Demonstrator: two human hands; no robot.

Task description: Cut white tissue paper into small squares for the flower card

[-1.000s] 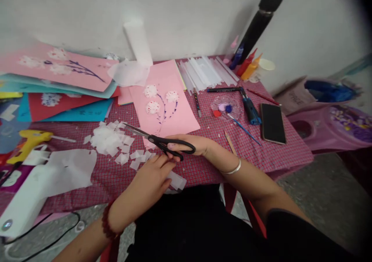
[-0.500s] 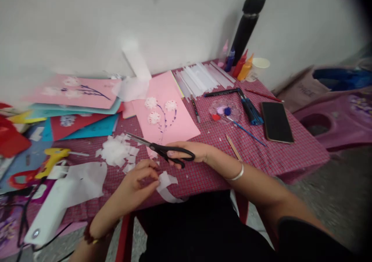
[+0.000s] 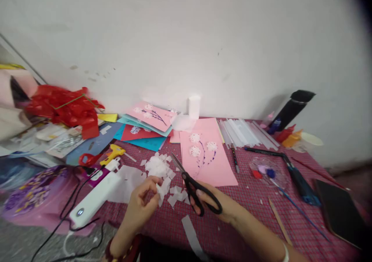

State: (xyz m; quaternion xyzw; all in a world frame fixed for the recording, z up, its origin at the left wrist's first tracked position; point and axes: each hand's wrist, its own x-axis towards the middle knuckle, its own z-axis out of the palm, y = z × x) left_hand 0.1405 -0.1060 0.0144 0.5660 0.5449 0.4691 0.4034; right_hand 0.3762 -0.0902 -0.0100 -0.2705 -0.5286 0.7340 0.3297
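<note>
My right hand grips black-handled scissors, fingers through the loops; the blades look closed and point away toward the wall. My left hand pinches a small piece of thin white paper between thumb and fingers. Just beyond lies a heap of cut white paper pieces, with a few loose squares beside the scissors. A white paper strip lies at the near table edge. Past the scissors rests a pink sheet with white puffs and purple stems.
On the left are a white power strip, a yellow glue gun, cables and red plastic. Glue sticks, paint bottles, a plastic palette, a brush, a pencil and a dark notebook occupy the right.
The head view has swung left and up, showing more wall and the left-hand clutter. My left hand now reaches the paper heap with a white piece; the strip lies apart from it.
</note>
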